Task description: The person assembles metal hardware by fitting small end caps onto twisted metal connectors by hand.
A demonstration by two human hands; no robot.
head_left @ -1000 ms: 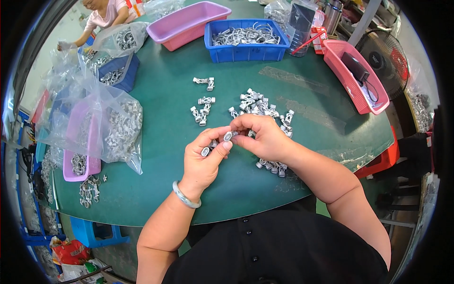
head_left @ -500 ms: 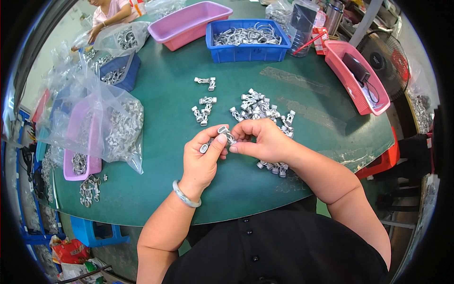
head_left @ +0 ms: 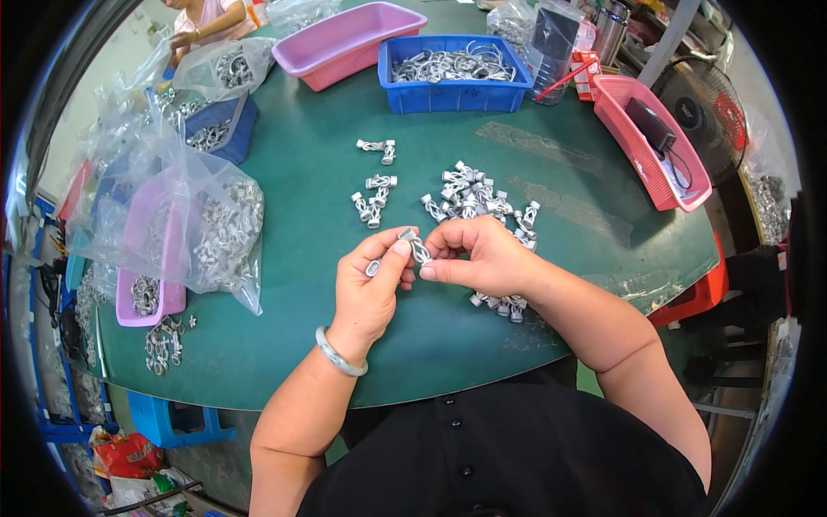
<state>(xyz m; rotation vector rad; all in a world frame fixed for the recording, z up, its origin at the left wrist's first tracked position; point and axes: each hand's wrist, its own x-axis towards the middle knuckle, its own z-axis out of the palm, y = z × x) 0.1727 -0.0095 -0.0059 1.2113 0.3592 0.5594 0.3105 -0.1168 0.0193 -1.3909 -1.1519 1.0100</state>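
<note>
Near the middle of the table, my left hand (head_left: 369, 291) is closed, pinching a small silver twisted metal piece (head_left: 419, 250) with a capped end between thumb and forefinger. The fingertips of my right hand (head_left: 484, 253) are closed on the other end of this piece. A silver oval end (head_left: 372, 268) of what looks like a second piece pokes out of my left hand beside the palm. Just beyond my right hand lies a pile of similar metal pieces (head_left: 469, 194), partly hidden by that hand and forearm. Several more pieces (head_left: 373, 205) lie beyond my left hand.
At the back stand a blue bin (head_left: 455, 96) of silver rings and a pink bin (head_left: 332, 47). A pink basket (head_left: 642, 164) holding a black device is at right, by a fan (head_left: 696, 112). Plastic bags of metal parts (head_left: 228, 233) crowd the left. A co-worker (head_left: 211, 19) is far left.
The metal piece between my hands has turned slightly, while both hands stay in nearly the same place. At the far left, the co-worker's hand has moved up by a plastic bag.
</note>
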